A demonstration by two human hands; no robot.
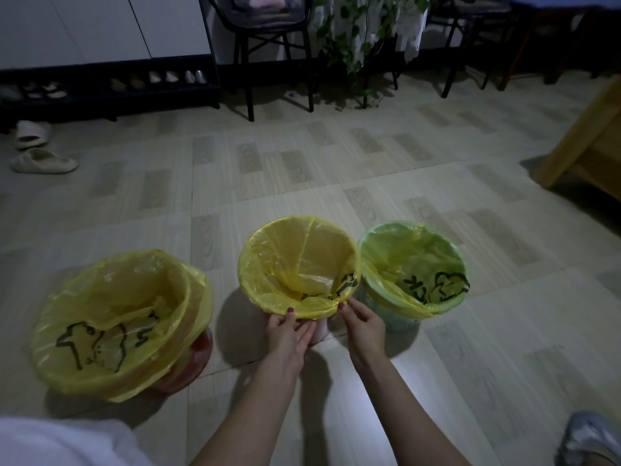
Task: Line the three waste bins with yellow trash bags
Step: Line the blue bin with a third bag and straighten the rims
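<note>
From the head camera, three waste bins stand in a row on a pale tiled floor, each with a yellow trash bag opened into it and folded over the rim. The left bin is reddish, and its bag hangs loosely over the outside, with a black line drawing showing on the near inner wall. The middle bin is pale pink under its bag, which sits snug round the rim; it stands just beside the green bin on the right, whose own bag also carries black print. Both hands are at the near rim of the middle bin. The left hand has its thumb over the folded bag edge and its fingers laid fairly straight down the bin's outer wall below, so it appears to pinch the plastic lightly. The right hand pinches the bag edge between thumb and forefinger at the rim's near right. Farther back are white slippers at the left, a dark shoe rack, black chairs, a trailing green plant and a wooden furniture piece at the right.
</note>
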